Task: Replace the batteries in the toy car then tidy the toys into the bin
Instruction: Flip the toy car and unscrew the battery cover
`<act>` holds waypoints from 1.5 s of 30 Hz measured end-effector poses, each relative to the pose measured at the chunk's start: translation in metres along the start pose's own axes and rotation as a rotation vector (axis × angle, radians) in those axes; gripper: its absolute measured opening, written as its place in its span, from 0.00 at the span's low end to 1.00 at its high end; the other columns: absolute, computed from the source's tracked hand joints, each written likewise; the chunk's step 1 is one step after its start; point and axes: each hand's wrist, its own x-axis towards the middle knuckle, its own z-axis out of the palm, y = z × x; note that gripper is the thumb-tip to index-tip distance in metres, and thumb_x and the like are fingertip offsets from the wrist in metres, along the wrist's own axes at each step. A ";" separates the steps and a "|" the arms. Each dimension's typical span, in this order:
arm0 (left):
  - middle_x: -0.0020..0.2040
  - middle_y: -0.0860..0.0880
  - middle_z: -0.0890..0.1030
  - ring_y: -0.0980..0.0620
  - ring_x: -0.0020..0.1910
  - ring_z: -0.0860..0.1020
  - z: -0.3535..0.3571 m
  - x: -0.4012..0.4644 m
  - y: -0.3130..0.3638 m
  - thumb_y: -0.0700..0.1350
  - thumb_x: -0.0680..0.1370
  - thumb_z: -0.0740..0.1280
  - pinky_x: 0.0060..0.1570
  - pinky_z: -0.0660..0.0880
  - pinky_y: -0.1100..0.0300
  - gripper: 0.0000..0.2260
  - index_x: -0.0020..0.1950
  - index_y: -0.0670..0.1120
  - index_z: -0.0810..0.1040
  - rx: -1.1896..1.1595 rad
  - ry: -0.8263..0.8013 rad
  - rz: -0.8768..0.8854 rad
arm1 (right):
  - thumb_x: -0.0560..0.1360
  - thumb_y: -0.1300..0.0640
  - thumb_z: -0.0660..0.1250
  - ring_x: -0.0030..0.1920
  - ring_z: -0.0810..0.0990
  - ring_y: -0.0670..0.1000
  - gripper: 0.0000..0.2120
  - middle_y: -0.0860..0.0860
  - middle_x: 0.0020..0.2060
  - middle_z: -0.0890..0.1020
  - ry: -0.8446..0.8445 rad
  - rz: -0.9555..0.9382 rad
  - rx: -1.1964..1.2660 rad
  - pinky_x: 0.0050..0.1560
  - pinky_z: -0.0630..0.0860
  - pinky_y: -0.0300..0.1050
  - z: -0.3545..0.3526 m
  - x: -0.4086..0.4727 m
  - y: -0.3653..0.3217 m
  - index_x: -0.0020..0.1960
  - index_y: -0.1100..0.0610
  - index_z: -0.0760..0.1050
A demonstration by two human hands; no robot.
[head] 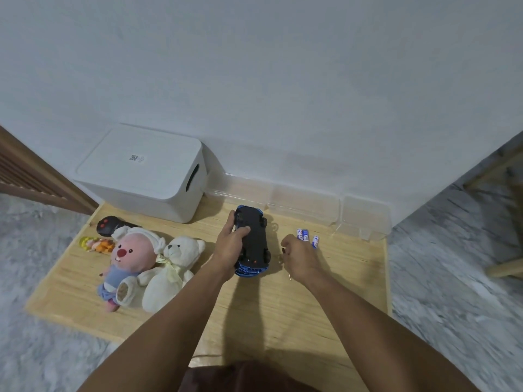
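Observation:
A blue toy car lies upside down on the wooden table, its black underside up. My left hand grips its left side, thumb over the underside. My right hand is just right of the car, fingers curled around a small tool whose thin tip pokes out below. Three blue and white batteries lie just beyond the right hand. A white lidded bin stands at the back left.
On the left lie a pink plush, a white teddy bear, a small yellow doll and a black remote. Clear plastic boxes line the wall. A wooden stool stands to the right.

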 end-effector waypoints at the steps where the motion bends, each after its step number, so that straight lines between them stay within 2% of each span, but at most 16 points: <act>1: 0.59 0.51 0.78 0.49 0.51 0.79 0.000 0.000 0.000 0.42 0.80 0.63 0.41 0.78 0.54 0.27 0.76 0.60 0.61 -0.002 0.000 0.000 | 0.78 0.64 0.61 0.47 0.78 0.55 0.12 0.55 0.49 0.81 0.007 0.010 -0.012 0.43 0.75 0.46 0.000 0.001 -0.001 0.59 0.57 0.75; 6: 0.58 0.51 0.78 0.47 0.52 0.79 0.002 0.001 -0.001 0.43 0.80 0.63 0.49 0.80 0.50 0.26 0.76 0.61 0.62 -0.013 -0.007 0.000 | 0.75 0.67 0.59 0.46 0.78 0.57 0.11 0.55 0.46 0.82 0.008 0.018 -0.014 0.41 0.74 0.46 0.001 0.002 -0.005 0.51 0.58 0.79; 11: 0.63 0.49 0.78 0.45 0.55 0.79 0.003 0.000 -0.001 0.44 0.81 0.60 0.54 0.79 0.47 0.24 0.75 0.61 0.63 -0.047 -0.021 -0.005 | 0.74 0.69 0.57 0.46 0.78 0.57 0.14 0.56 0.44 0.82 0.017 0.040 0.015 0.42 0.76 0.48 0.001 0.003 -0.004 0.49 0.59 0.80; 16: 0.62 0.47 0.79 0.43 0.57 0.80 0.002 -0.001 -0.001 0.45 0.80 0.57 0.51 0.80 0.47 0.22 0.73 0.61 0.67 -0.085 -0.059 -0.006 | 0.75 0.69 0.57 0.46 0.79 0.57 0.14 0.56 0.44 0.82 0.023 0.038 0.007 0.42 0.76 0.48 0.000 0.002 -0.003 0.49 0.59 0.80; 21: 0.58 0.46 0.82 0.41 0.55 0.81 0.000 -0.002 0.001 0.43 0.81 0.55 0.54 0.79 0.44 0.20 0.70 0.59 0.72 -0.122 -0.082 0.006 | 0.75 0.68 0.58 0.48 0.79 0.57 0.14 0.56 0.46 0.82 0.028 0.032 -0.018 0.40 0.71 0.43 0.001 0.002 -0.004 0.51 0.58 0.80; 27: 0.48 0.49 0.84 0.44 0.47 0.82 0.001 0.000 0.000 0.41 0.81 0.53 0.52 0.78 0.45 0.20 0.54 0.63 0.79 -0.138 -0.130 -0.006 | 0.76 0.68 0.58 0.51 0.79 0.57 0.14 0.56 0.49 0.82 0.051 0.048 0.002 0.45 0.75 0.45 0.002 0.004 -0.004 0.55 0.58 0.80; 29: 0.47 0.48 0.84 0.44 0.46 0.81 0.001 0.000 0.000 0.40 0.81 0.52 0.52 0.78 0.46 0.21 0.50 0.63 0.79 -0.141 -0.137 -0.011 | 0.76 0.66 0.59 0.52 0.79 0.56 0.15 0.55 0.51 0.82 0.126 0.046 0.054 0.47 0.75 0.46 -0.001 0.004 -0.008 0.57 0.58 0.79; 31: 0.46 0.50 0.83 0.45 0.45 0.81 0.002 0.000 0.000 0.40 0.81 0.52 0.51 0.78 0.46 0.22 0.50 0.65 0.77 -0.132 -0.126 -0.013 | 0.76 0.64 0.60 0.52 0.78 0.55 0.13 0.52 0.51 0.81 0.258 0.001 0.147 0.48 0.74 0.46 -0.006 0.005 -0.015 0.56 0.56 0.79; 33: 0.45 0.50 0.83 0.45 0.46 0.80 0.004 -0.002 0.001 0.40 0.81 0.52 0.54 0.77 0.45 0.21 0.52 0.64 0.77 -0.111 -0.111 -0.006 | 0.76 0.63 0.62 0.50 0.78 0.54 0.10 0.50 0.49 0.81 0.355 -0.092 0.240 0.47 0.73 0.45 -0.014 0.005 -0.027 0.52 0.55 0.80; 34: 0.48 0.50 0.83 0.45 0.49 0.80 0.005 -0.003 0.001 0.40 0.80 0.53 0.57 0.76 0.43 0.21 0.57 0.64 0.77 -0.091 -0.104 0.002 | 0.76 0.63 0.63 0.48 0.79 0.54 0.10 0.50 0.48 0.80 0.357 -0.149 0.274 0.47 0.73 0.44 -0.018 0.006 -0.033 0.52 0.55 0.80; 36: 0.57 0.48 0.81 0.45 0.57 0.78 0.007 -0.005 0.002 0.42 0.80 0.54 0.63 0.73 0.42 0.22 0.69 0.62 0.71 -0.041 -0.092 0.020 | 0.76 0.64 0.63 0.49 0.80 0.53 0.11 0.51 0.48 0.80 0.283 -0.252 0.300 0.50 0.73 0.43 -0.024 0.005 -0.046 0.53 0.55 0.81; 38: 0.63 0.46 0.79 0.45 0.60 0.77 0.009 -0.006 0.001 0.43 0.79 0.55 0.65 0.72 0.43 0.24 0.73 0.61 0.67 -0.008 -0.096 0.024 | 0.77 0.62 0.64 0.52 0.79 0.53 0.12 0.51 0.52 0.79 0.171 -0.292 0.259 0.55 0.74 0.47 -0.027 0.006 -0.056 0.57 0.54 0.81; 42: 0.57 0.49 0.80 0.46 0.59 0.77 0.009 -0.009 0.003 0.41 0.80 0.54 0.65 0.72 0.47 0.21 0.65 0.63 0.73 0.024 -0.111 0.051 | 0.77 0.57 0.66 0.59 0.77 0.51 0.14 0.50 0.57 0.77 0.050 -0.257 0.199 0.62 0.72 0.49 -0.029 0.006 -0.062 0.62 0.51 0.78; 45: 0.55 0.52 0.79 0.49 0.57 0.77 0.006 -0.008 0.001 0.41 0.81 0.53 0.58 0.74 0.52 0.23 0.74 0.61 0.65 0.060 -0.113 0.049 | 0.75 0.57 0.69 0.55 0.78 0.50 0.13 0.50 0.53 0.79 0.022 -0.247 0.204 0.58 0.74 0.46 -0.031 0.006 -0.064 0.59 0.53 0.78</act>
